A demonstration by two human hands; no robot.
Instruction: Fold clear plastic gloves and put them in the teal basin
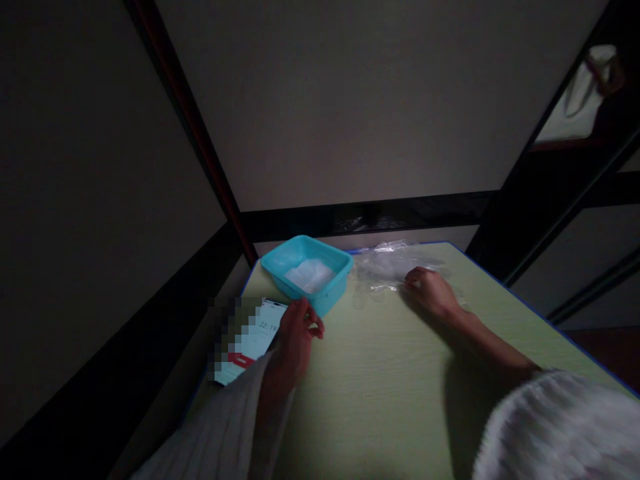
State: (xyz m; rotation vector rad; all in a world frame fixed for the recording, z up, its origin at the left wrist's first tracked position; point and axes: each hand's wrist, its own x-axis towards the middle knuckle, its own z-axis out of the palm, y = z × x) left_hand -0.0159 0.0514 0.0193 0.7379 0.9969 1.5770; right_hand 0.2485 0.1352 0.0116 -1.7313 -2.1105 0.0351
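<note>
Thin clear plastic (387, 263), which looks like a pile of disposable gloves, lies spread near the table's far edge. My right hand (433, 293) is over its right side, fingers curled in a pinch against the film. How much of it they grip is partly hidden. A turquoise plastic basket (337, 287) stands at the far left of the table, with crumpled whitish, filmy material (310, 275) inside. Just in front of the basket's near corner is my left hand (299, 330), fingers loosely bent and slightly apart, with nothing visible in them.
A phone (257, 337) with a lit screen showing 22:19 lies at the table's left edge, beside my left hand. The pale table (370, 400) has a blue rim. Panels rise behind and to the left. At the upper right, a white bag-like item (575, 107) is in a dark recess.
</note>
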